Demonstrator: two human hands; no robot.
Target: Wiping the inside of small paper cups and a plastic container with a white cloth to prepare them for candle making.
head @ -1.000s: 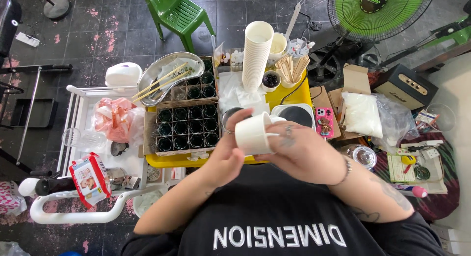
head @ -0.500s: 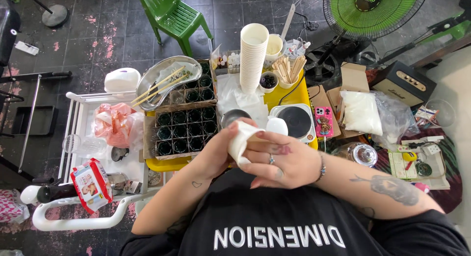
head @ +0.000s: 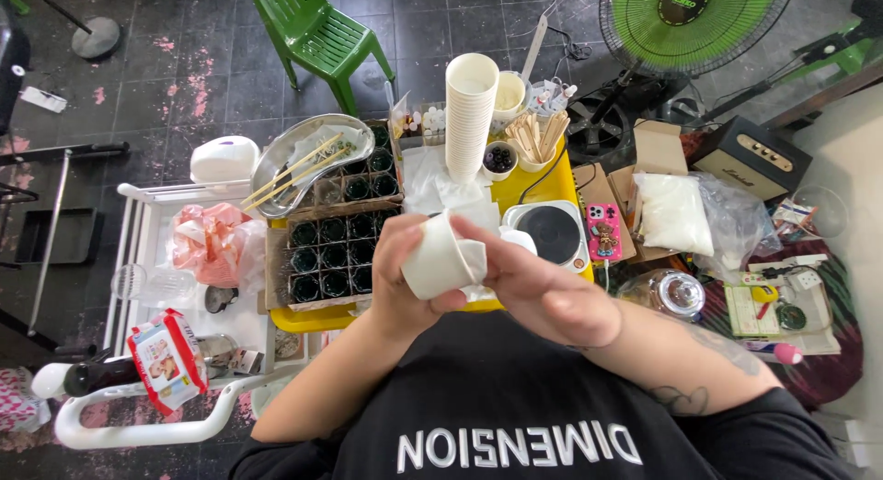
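White paper cup (head: 440, 259) tilted, clasped between left hand (head: 397, 268) and right hand (head: 543, 291) grip.

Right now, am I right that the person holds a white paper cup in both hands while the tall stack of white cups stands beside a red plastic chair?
Not quite: the head view shows the chair is green, not red, and it stands on the floor beyond the table. The rest holds: the left hand and right hand hold a white paper cup, and the tall stack of white cups stands on the table.
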